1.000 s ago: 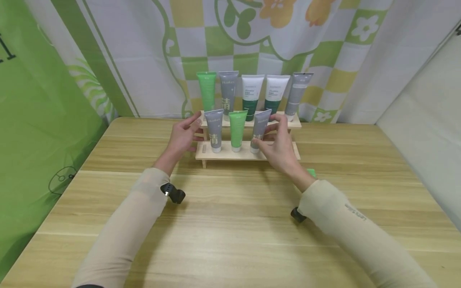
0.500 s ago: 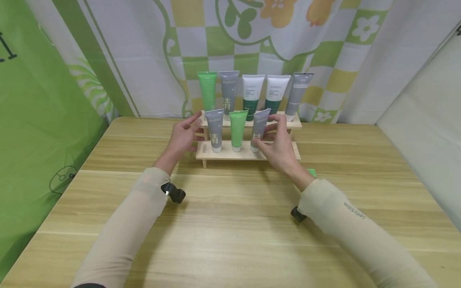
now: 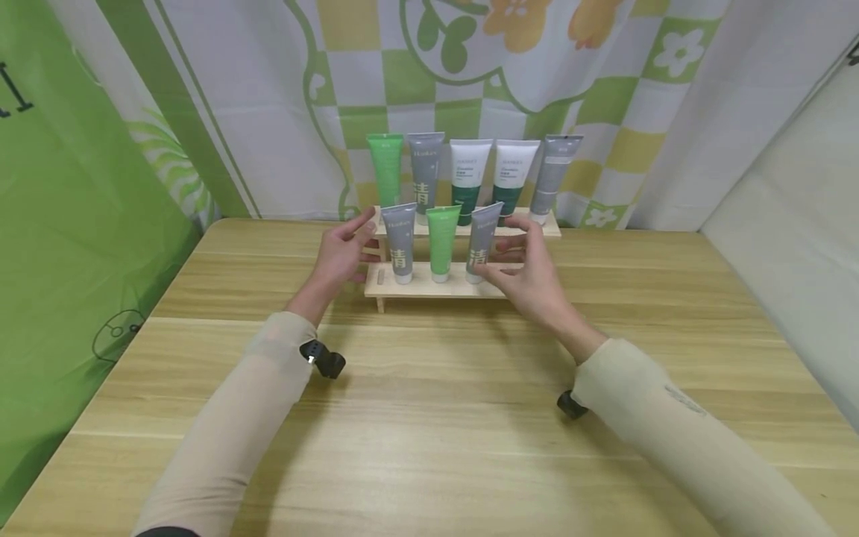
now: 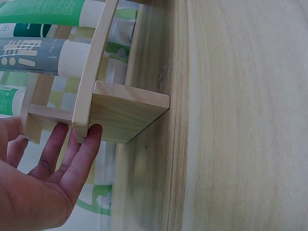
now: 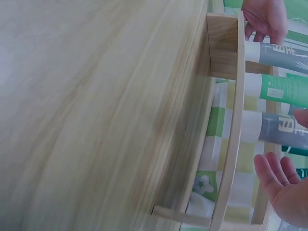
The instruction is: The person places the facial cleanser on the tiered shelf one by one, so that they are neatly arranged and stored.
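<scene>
A two-tier wooden rack (image 3: 429, 291) stands on the table with squeeze tubes standing on their caps. On the lower tier are a grey tube (image 3: 400, 242), a green tube (image 3: 441, 242) and, at the right, another grey tube (image 3: 485, 231). Around this right-hand tube my right hand (image 3: 533, 280) is spread; in the right wrist view a gap shows between its fingers (image 5: 274, 168) and the tube. My left hand (image 3: 338, 253) is at the rack's left end. Its extended fingertips touch the lower shelf's end (image 4: 82, 127) in the left wrist view.
Along the upper tier stand a green tube (image 3: 386, 171), a grey tube (image 3: 426, 171), two white-and-green tubes (image 3: 470, 168) and a slanting grey tube (image 3: 553, 171). A patterned curtain (image 3: 268, 112) hangs behind the table (image 3: 429, 432).
My right hand has let go of the right-hand grey tube and moved slightly right, its forearm now covering a small green thing on the table. The left hand keeps its place.
</scene>
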Demonstrator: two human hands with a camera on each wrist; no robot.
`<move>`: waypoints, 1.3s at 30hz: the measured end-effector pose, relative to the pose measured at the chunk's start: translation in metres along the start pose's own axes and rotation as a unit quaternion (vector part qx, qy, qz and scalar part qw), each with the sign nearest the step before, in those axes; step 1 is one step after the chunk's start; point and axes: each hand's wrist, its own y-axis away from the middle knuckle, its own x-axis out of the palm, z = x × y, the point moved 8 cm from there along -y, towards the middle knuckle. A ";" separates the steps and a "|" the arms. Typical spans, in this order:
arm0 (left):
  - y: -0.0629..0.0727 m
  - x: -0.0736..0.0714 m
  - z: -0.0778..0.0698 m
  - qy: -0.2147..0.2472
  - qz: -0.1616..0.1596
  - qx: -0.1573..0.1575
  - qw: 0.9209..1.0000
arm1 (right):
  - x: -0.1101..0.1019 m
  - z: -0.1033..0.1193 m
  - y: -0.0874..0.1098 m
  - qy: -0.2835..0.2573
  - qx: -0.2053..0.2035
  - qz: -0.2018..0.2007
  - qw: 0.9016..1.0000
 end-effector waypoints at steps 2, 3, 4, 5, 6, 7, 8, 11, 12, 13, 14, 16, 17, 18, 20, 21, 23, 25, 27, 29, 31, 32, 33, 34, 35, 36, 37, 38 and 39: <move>0.000 0.000 0.000 -0.002 -0.001 0.000 1.000 | -0.004 -0.002 0.003 0.002 0.007 0.005 1.000; 0.000 -0.001 0.000 -0.002 -0.001 0.000 1.000 | -0.007 -0.003 0.005 0.001 0.012 0.010 1.000; -0.001 -0.001 0.000 -0.004 0.000 0.001 1.000 | -0.009 -0.004 0.007 -0.005 0.018 0.015 1.000; -0.001 -0.001 0.001 -0.005 0.000 0.001 1.000 | -0.011 -0.005 0.009 -0.014 0.026 0.018 0.999; -0.001 -0.001 0.001 -0.007 0.000 0.001 1.000 | -0.014 -0.006 0.012 -0.023 0.034 0.022 0.999; -0.001 -0.001 0.001 -0.007 0.000 0.001 1.000 | -0.017 -0.007 0.014 -0.032 0.042 0.025 0.998; -0.001 -0.002 0.001 -0.008 0.000 0.001 1.000 | -0.020 -0.008 0.016 -0.041 0.050 0.028 0.998; 0.000 -0.002 0.000 -0.005 0.000 0.001 1.000 | -0.029 -0.012 0.024 -0.054 0.063 0.035 0.996; 0.000 -0.002 0.001 -0.003 0.000 0.000 1.000 | -0.033 -0.013 0.027 -0.049 0.064 0.038 0.996; 0.000 -0.002 0.001 -0.002 0.000 -0.001 1.000 | -0.036 -0.014 0.031 -0.047 0.067 0.041 0.996; 0.000 -0.002 0.001 -0.001 0.001 -0.002 1.000 | -0.040 -0.016 0.034 -0.043 0.070 0.044 0.996; -0.001 -0.001 0.001 0.000 0.002 -0.004 1.000 | -0.047 -0.020 0.041 -0.043 0.075 0.050 0.995; -0.001 -0.001 0.001 -0.001 0.003 -0.005 1.000 | -0.050 -0.023 0.044 -0.043 0.078 0.053 0.995; -0.001 -0.001 0.001 -0.001 0.004 -0.006 1.000 | -0.054 -0.025 0.048 -0.041 0.082 0.054 0.994; 0.000 0.000 0.001 -0.001 0.005 -0.006 1.000 | -0.062 -0.030 0.054 -0.035 0.089 0.054 0.994; 0.000 0.000 0.001 -0.001 0.005 -0.006 1.000 | -0.066 -0.033 0.057 -0.030 0.091 0.053 0.994; 0.000 0.000 0.001 0.000 0.005 -0.006 1.000 | -0.073 -0.037 0.063 -0.014 0.094 0.055 0.994; 0.000 0.000 0.001 0.001 0.005 -0.008 1.000 | -0.080 -0.041 0.069 0.006 0.099 0.058 0.993; -0.001 0.000 0.001 0.001 0.004 -0.008 1.000 | -0.085 -0.045 0.076 0.021 0.104 0.066 0.992; 0.000 -0.001 0.001 -0.001 0.003 -0.010 1.000 | -0.090 -0.048 0.083 0.033 0.111 0.077 0.990; 0.000 -0.001 0.001 -0.001 0.003 -0.011 1.000 | -0.093 -0.052 0.089 0.042 0.118 0.086 0.988; 0.000 0.000 0.001 -0.001 0.003 -0.011 1.000 | -0.095 -0.053 0.091 0.048 0.121 0.092 0.987; 0.000 0.000 0.001 -0.001 0.003 -0.012 1.000 | -0.096 -0.054 0.094 0.054 0.124 0.097 0.986; 0.000 0.000 0.001 -0.001 0.004 -0.012 1.000 | -0.097 -0.056 0.096 0.062 0.128 0.101 0.985; 0.000 0.000 0.001 -0.001 0.005 -0.012 1.000 | -0.099 -0.057 0.098 0.070 0.132 0.106 0.983; 0.000 0.000 0.001 0.000 0.005 -0.012 1.000 | -0.100 -0.058 0.100 0.079 0.135 0.108 0.982; 0.000 0.000 0.001 -0.001 0.005 -0.012 1.000 | -0.101 -0.058 0.102 0.089 0.138 0.112 0.980; 0.000 0.000 0.001 -0.001 0.005 -0.012 1.000 | -0.102 -0.059 0.103 0.100 0.139 0.116 0.978; 0.000 0.000 0.001 -0.001 0.005 -0.012 1.000 | -0.103 -0.060 0.105 0.108 0.141 0.120 0.977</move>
